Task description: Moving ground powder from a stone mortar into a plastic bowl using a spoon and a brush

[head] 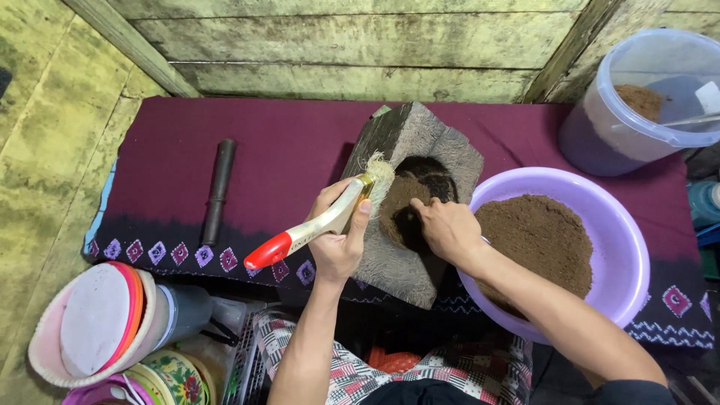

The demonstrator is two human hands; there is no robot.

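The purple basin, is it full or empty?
Partly full: the purple basin holds a mound of brown powder with bare wall above it.

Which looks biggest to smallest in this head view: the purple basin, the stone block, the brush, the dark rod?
1. Purple basin, widest.
2. Stone block, tilted up toward the camera, so perhaps flattered.
3. Brush and dark rod: similar length, too close to rank.
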